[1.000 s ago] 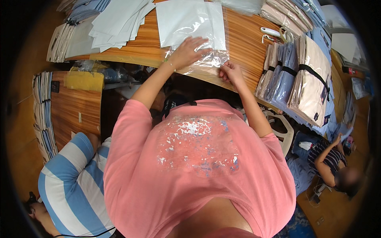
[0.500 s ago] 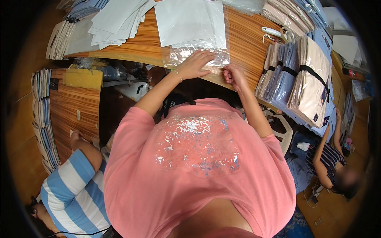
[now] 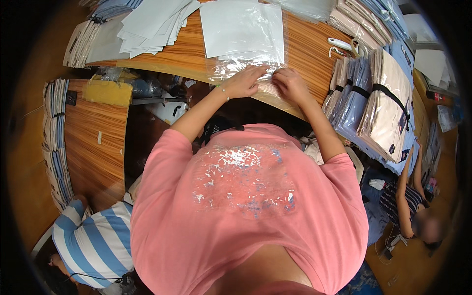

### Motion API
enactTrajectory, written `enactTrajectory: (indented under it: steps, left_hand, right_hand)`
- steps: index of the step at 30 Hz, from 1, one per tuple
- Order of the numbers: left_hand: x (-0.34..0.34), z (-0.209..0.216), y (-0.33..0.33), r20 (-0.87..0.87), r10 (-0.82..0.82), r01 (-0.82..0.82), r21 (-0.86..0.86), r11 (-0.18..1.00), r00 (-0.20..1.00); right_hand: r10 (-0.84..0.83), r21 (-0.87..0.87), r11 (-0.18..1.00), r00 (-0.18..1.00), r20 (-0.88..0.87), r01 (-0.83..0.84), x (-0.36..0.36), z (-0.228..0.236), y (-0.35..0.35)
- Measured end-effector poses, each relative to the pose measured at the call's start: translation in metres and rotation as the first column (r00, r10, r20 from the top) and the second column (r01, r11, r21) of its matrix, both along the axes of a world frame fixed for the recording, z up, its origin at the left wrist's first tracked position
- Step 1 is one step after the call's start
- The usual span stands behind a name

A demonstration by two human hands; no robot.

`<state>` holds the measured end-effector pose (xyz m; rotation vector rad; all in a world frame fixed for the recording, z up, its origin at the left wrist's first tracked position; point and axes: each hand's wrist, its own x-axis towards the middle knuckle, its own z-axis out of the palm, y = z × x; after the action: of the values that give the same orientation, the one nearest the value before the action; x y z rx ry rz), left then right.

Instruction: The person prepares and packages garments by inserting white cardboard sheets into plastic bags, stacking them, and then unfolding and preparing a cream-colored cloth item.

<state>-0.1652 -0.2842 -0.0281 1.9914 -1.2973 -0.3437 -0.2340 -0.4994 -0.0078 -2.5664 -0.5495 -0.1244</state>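
Note:
A clear plastic bag (image 3: 231,70) lies by the table's near edge, its open-looking, wrinkled end towards me, and white sheets (image 3: 228,32) show in or under it. My left hand (image 3: 243,82) rests on that crinkled end, fingers stretched forward and thumb apart. Just to its right, my right hand (image 3: 291,84) has its fingers bent down at the bag's near right corner. Its fingertips appear to pinch the plastic there, though they are partly hidden.
Loose white sheets (image 3: 152,24) fan out at the left. Strapped bundles of bagged shirts (image 3: 388,103) stand at the right, beside a white-handled tool (image 3: 339,43). Folded garments (image 3: 55,142) line a left side table. Co-workers, one in a striped shirt (image 3: 101,241), sit on both sides.
My right hand has moved forward onto the bag's edge, next to my left. The left fingers have drawn closer together. The co-worker at left has leaned away from the side table.

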Motion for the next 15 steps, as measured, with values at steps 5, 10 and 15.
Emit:
enactTrajectory:
  steps: [5, 10, 15]
  left_hand:
    - [0.004, -0.002, 0.010, 0.323, -0.010, 0.030, -0.057, 0.998, 0.947]
    - [-0.021, 0.015, 0.049, 0.277, 0.224, -0.274, 0.153, 0.950, 0.934]
    - [-0.028, 0.007, 0.091, 0.161, 0.504, -0.517, 0.052, 0.854, 0.849]
  right_hand:
    - [-0.003, 0.108, 0.994, 1.000, -0.021, 0.005, 0.006, 0.002, 0.004]
    - [-0.159, 0.168, 0.971, 0.983, -0.094, 0.173, 0.003, -0.001, 0.001]
    - [-0.149, 0.232, 0.957, 0.982, -0.113, 0.172, 0.007, -0.007, 0.000]
